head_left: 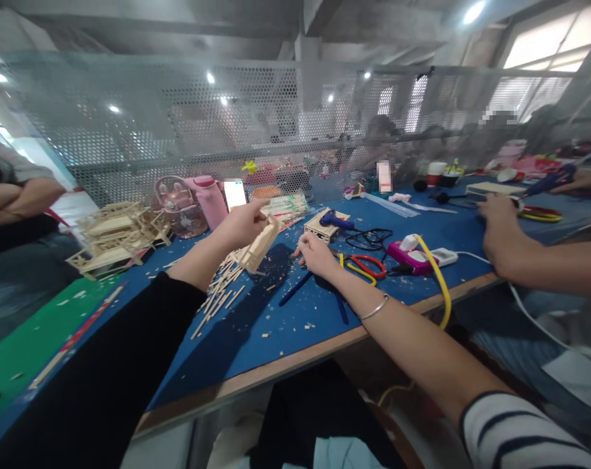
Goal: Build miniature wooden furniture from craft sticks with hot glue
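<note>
My left hand (244,225), at the end of a black sleeve, is closed on a small model piece of pale wooden sticks (259,249), held tilted above the table. My right hand (319,255), with a silver bangle at the wrist, has its fingers pinched together; what is between them, if anything, is too small to make out. Just beyond it, a blue glue gun (337,220) lies on a flat wooden stick model (315,226). Below the left hand, loose wooden sticks (222,293) are scattered. A blue-handled tool (295,288) lies beside my right hand.
Red-handled (373,266) and yellow-handled tools (364,272) lie near a magenta power strip (412,257). A larger stick model (114,234), a pink bottle (210,198) and a perforated screen (237,117) stand beyond. At right, another person's hand (500,212) works.
</note>
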Demonstrator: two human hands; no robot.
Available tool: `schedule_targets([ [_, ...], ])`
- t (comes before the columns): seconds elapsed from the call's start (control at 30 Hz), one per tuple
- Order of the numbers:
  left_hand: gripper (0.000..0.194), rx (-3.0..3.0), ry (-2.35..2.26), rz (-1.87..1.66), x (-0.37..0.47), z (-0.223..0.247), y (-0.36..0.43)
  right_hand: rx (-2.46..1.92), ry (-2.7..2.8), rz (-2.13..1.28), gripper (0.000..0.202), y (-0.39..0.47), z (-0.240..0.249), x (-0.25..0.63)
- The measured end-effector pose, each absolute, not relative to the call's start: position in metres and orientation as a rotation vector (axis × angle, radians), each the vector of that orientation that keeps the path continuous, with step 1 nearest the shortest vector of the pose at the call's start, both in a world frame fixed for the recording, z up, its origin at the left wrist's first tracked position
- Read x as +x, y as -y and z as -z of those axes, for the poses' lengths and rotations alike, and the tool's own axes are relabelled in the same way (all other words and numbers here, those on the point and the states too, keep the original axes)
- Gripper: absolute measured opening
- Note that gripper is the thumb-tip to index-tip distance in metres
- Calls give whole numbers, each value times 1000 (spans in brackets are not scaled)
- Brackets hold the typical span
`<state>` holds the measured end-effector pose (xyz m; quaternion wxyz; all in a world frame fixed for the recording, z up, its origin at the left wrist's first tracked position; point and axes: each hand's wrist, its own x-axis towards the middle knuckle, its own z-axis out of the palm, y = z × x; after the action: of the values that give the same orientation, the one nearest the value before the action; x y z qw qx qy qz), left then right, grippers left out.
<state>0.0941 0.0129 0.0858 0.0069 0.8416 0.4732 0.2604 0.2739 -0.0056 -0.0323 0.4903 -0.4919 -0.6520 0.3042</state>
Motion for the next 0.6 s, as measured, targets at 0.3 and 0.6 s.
schedule_targets([
  [0.3, 56, 2791, -1177, -480, 136, -63, -13, -1241, 1562, -635, 7, -1, 32, 290],
  [0.6, 46, 2105, -1641, -1581, 81, -35, 8, -1299, 1469, -420, 12, -1, 27, 298],
])
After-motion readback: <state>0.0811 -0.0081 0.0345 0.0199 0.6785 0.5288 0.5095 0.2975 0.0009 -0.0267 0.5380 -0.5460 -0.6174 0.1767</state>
